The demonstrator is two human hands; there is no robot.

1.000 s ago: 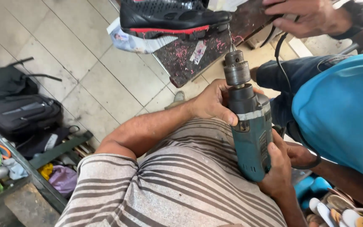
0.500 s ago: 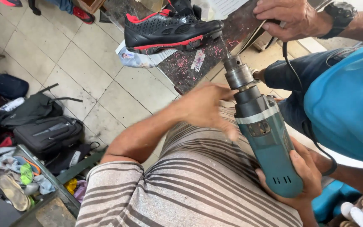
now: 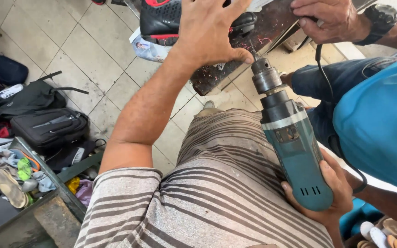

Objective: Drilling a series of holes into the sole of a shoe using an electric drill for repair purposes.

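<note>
My right hand (image 3: 332,195) grips the rear handle of a teal electric drill (image 3: 292,147), whose chuck and bit point away from me at a dark, worn board (image 3: 217,76). My left hand (image 3: 207,30) is stretched forward with its fingers spread, over a black shoe with red trim (image 3: 159,18) that rests on the board. The thumb lies near the drill bit. Whether the palm touches the shoe is hidden.
A person in a blue shirt (image 3: 382,124) sits at the right, one hand (image 3: 331,18) on the board holding the drill's black cable (image 3: 320,69). Black bags (image 3: 47,124) lie on the tiled floor at left. A box of shoes and rags (image 3: 10,183) stands at lower left.
My left hand has left the drill's front and reached forward over the shoe, fingers spread. The view has tilted and the drill now sits further right.
</note>
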